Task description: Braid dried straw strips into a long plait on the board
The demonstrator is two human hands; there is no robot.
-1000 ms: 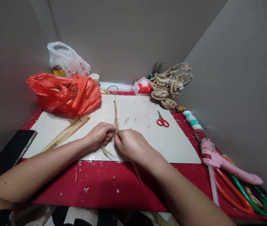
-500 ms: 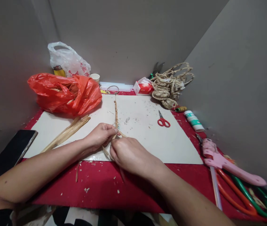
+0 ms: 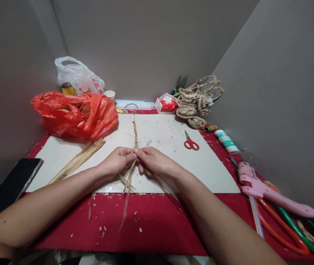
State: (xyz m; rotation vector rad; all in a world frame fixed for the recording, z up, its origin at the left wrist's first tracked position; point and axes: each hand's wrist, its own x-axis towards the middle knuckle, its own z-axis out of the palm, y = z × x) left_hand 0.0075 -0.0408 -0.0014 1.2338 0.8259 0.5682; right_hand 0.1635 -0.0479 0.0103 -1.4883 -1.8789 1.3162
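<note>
A thin braided cord of dry plant fibre (image 3: 135, 134) runs from a ring (image 3: 131, 108) at the back of the white board (image 3: 168, 154) straight toward me. At its near end my left hand (image 3: 121, 159) pinches the cord between thumb and forefinger. Right beside it, my right hand (image 3: 150, 159) has its thumb and fingertips closed on the same spot, touching the left thumb. Loose fibre strips (image 3: 129, 180) hang below both hands over the board's front edge. The exact crossing of strands is hidden by the fingers.
Left are a red plastic bag (image 3: 74, 116), dry fibre bundles (image 3: 78, 162) and a phone (image 3: 10, 186). Right lie red scissors (image 3: 191, 141), coiled rope (image 3: 192, 103), a white-green roll (image 3: 227, 142) and a pink glue gun (image 3: 267, 195). Behind are a paper cup (image 3: 109, 95) and tissue pack (image 3: 166, 104).
My right hand has moved up from below to meet my left at the cord's near end. Loose strips it was covering now hang in sight. The left hand keeps its pinch.
</note>
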